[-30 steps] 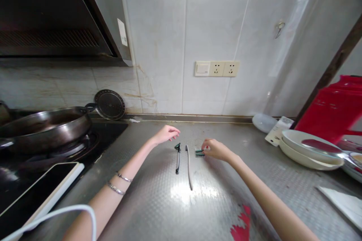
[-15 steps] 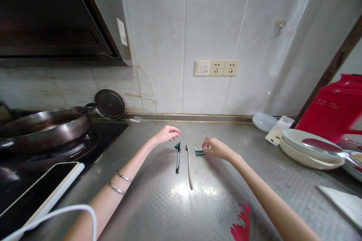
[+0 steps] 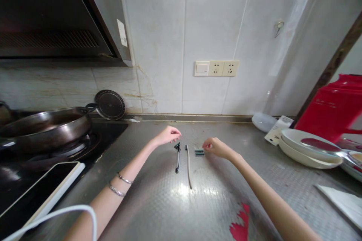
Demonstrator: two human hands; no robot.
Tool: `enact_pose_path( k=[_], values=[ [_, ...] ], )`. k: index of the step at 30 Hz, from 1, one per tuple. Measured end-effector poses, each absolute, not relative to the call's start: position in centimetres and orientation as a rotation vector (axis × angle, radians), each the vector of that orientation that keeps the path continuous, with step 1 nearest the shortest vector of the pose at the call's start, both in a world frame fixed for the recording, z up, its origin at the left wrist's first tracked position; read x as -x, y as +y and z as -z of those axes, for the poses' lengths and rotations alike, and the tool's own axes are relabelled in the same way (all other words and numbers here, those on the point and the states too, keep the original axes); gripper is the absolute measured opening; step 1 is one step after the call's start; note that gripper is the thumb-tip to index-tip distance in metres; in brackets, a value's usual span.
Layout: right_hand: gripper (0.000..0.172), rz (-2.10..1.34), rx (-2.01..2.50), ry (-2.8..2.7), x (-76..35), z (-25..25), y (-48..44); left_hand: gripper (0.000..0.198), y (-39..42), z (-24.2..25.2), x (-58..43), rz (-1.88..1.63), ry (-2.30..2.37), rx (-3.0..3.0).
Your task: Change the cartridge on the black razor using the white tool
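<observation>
My left hand hovers over the steel counter with loosely bent fingers apart and nothing visible in them. Just below its fingertips lies a dark-headed razor. To the razor's right is a slim, pale-handled toothbrush, its dark head pointing at the wall. My right hand is at the right edge of a small clear-and-green pack, possibly razor blades. Its fingers are curled but not visibly closed on the pack; whether they touch it I cannot tell.
A steel pan sits on the black stove at left, near a phone or tablet and a white cable. At right are stacked bowls, a red jug and a white sheet. A red patch marks the near counter.
The fingers of my right hand look slightly farther from the pack. My left hand has barely moved, and the razor and toothbrush lie as before.
</observation>
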State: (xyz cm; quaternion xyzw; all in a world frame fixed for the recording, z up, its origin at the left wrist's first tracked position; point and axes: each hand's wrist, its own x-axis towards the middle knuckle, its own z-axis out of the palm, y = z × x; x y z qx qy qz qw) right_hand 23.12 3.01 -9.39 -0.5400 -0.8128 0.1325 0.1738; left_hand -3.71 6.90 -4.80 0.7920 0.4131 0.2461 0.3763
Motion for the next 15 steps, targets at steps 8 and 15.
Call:
enact_pose_path(
  k=[8,15],
  values=[
    [0.052,-0.464,1.49,-2.336,-23.4,10.1,3.2,0.023,5.4,6.5,0.8,-0.626,1.052,-2.416],
    [0.061,-0.576,1.401,-2.327,-23.6,10.1,3.0,0.025,5.8,9.0,-3.6,-0.457,0.891,-2.773]
  ],
)
